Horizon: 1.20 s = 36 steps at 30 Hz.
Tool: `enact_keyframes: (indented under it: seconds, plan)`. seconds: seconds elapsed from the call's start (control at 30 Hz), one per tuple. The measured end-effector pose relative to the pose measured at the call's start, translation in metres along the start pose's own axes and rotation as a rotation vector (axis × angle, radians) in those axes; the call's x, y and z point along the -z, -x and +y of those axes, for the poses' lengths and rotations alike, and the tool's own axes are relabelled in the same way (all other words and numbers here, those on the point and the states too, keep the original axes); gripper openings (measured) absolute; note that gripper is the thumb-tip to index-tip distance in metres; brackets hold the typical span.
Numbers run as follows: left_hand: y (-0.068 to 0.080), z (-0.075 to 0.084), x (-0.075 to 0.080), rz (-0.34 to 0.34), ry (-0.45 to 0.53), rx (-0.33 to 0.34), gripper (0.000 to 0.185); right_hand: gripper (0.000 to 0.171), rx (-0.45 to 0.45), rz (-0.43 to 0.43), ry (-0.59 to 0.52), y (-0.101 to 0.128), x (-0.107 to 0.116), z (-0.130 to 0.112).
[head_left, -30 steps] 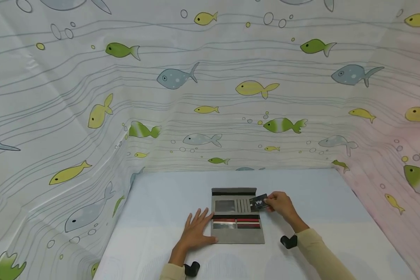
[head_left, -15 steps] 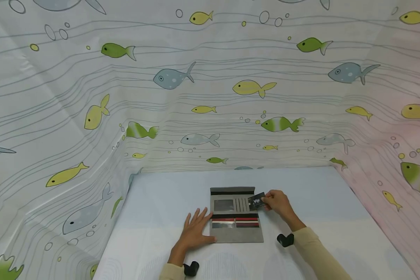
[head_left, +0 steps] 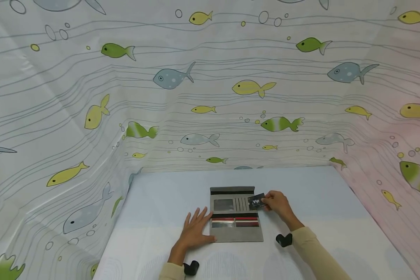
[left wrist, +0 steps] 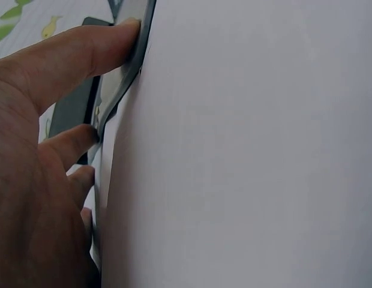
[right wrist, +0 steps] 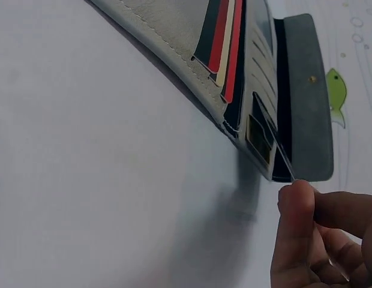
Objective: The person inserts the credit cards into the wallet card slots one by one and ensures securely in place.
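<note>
A grey wallet (head_left: 236, 235) lies unfolded on the table, its flap (right wrist: 310, 99) at the far end. My right hand (head_left: 279, 204) pinches a black card (head_left: 256, 201) marked "Vip" between thumb and fingers. In the right wrist view the card (right wrist: 284, 155) shows almost edge-on, its inner end at the slots on the wallet's right side. My left hand (head_left: 195, 232) lies with fingers spread at the wallet's left edge. Its thumb (left wrist: 108, 45) presses on the wallet's border in the left wrist view, and the forefinger touches the edge.
Several cards (right wrist: 225, 51) with red, cream and dark edges sit in the wallet's near pockets. A clear window (head_left: 223, 205) is beside the slots. Fish-printed sheeting (head_left: 210, 128) rises behind and at both sides of the white table (head_left: 154, 198).
The head view has shifted slightly, and the right forearm has come a little to the left. Card, wallet and left hand keep nearly the same places relative to each other.
</note>
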<state>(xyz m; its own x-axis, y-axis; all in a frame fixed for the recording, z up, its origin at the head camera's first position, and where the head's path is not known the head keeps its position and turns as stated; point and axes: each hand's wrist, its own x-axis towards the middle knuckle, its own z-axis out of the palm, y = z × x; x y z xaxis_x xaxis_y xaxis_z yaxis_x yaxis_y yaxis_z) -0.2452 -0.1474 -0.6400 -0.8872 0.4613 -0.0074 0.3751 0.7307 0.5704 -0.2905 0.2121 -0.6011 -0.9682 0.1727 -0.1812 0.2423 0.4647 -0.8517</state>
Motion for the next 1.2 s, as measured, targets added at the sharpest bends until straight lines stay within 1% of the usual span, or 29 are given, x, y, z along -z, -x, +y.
enact_keyframes:
  seconds: [0.1, 0.2, 0.33, 0.4, 0.57, 0.7, 0.87, 1.0, 1.2]
  plan:
    - [0.000, 0.001, 0.000, 0.001, 0.015, 0.004, 0.092, 0.012, -0.009, -0.024, -0.019, 0.002, -0.009, 0.002]
    - [-0.001, 0.002, -0.001, 0.001, 0.014, -0.009, 0.091, 0.013, -0.020, -0.038, -0.038, 0.004, -0.020, 0.003]
    - [-0.003, 0.003, -0.003, -0.013, 0.000, -0.022, 0.092, 0.016, -0.033, 0.002, -0.038, 0.005, -0.030, 0.002]
    - [-0.004, 0.003, -0.003, -0.015, -0.005, -0.016, 0.092, 0.019, -0.017, 0.015, -0.017, 0.006, -0.034, 0.001]
    - [-0.005, 0.005, 0.002, 0.006, 0.003, -0.022, 0.091, 0.019, 0.025, 0.035, 0.027, 0.003, -0.038, -0.003]
    - [-0.006, 0.006, 0.005, 0.004, 0.006, -0.022, 0.091, 0.016, 0.030, 0.041, 0.046, 0.001, -0.041, -0.005]
    - [-0.004, 0.005, 0.005, 0.000, 0.001, -0.015, 0.092, 0.014, 0.016, 0.055, 0.068, 0.003, -0.045, -0.006]
    - [-0.003, 0.002, 0.003, 0.013, 0.006, -0.013, 0.092, 0.012, 0.045, 0.076, 0.103, 0.008, -0.048, -0.007]
    - [0.001, 0.000, 0.001, 0.009, 0.002, 0.001, 0.093, 0.012, 0.041, 0.078, 0.135, 0.015, -0.053, -0.008]
